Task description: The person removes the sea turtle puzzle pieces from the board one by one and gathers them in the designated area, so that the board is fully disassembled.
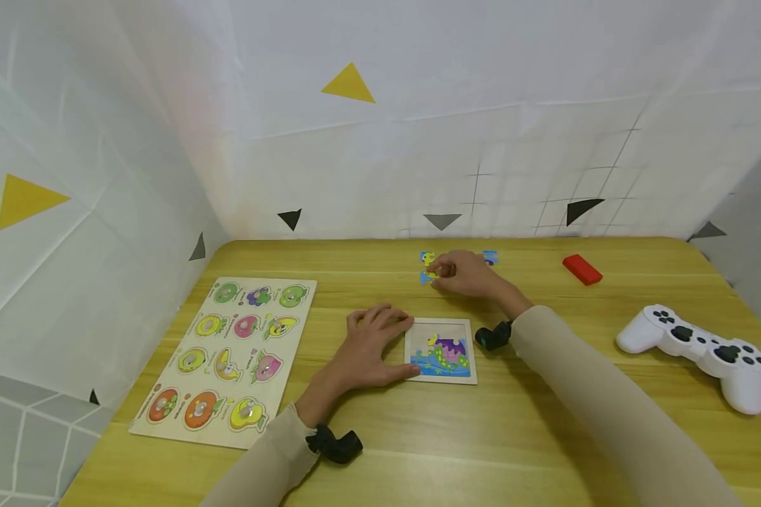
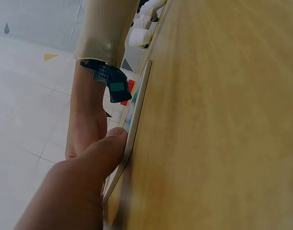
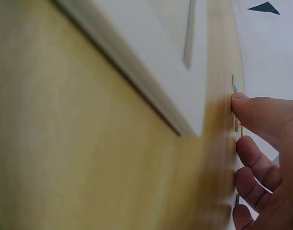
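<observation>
Showing, in the head view, the part-filled jigsaw tray flat on the wood-grain tabletop. The left hand rests along its left edge, thumb and fingers spread apart. Beyond the far edge, the right hand curls its fingers over loose jigsaw pieces (one more lies just past the knuckles). Wood surface extends from the tray leftward to the fruit peg puzzle and rightward to the white game controller; a red block lies near the far edge.

Left wrist view: the thumb touches the tray's near rim, with tabletop stretching alongside.

Right wrist view: a strip of tabletop separates the tray's corner from the bent fingers; the thumb tip meets a piece's thin edge (whether it is pinched cannot be told).
</observation>
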The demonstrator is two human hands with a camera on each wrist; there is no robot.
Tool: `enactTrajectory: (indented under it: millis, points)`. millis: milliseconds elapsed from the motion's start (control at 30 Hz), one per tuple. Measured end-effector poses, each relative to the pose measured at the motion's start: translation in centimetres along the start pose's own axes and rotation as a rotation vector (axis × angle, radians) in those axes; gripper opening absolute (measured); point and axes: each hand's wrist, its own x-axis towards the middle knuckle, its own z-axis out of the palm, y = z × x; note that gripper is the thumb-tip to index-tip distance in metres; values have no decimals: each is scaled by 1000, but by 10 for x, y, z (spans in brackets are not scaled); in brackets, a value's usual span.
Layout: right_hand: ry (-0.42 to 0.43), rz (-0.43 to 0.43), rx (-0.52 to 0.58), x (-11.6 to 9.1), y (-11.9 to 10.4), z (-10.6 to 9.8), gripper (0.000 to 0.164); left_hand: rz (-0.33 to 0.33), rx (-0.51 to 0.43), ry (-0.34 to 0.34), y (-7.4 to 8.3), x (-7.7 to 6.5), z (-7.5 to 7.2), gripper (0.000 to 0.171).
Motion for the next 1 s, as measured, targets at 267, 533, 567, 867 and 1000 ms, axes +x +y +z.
enactTrajectory:
  millis: [267, 533, 567, 867, 1000]
  points:
    - [3, 13, 17, -1, -1, 1, 32, -7, 0, -10, 0, 0, 1, 84]
    - [9, 35, 22, -1, -3, 2, 32, -14, -3, -13, 0, -1, 0, 83]
    - [11, 33, 26, -1, -2, 2, 33, -13, -6, -13, 0, -1, 0, 83]
    - [60, 57, 92, -9, 6, 1, 32, -14, -7, -13, -1, 0, 1, 84]
    - [94, 89, 96, -16, 5, -1, 27, -10, -7, -7, -1, 0, 1, 84]
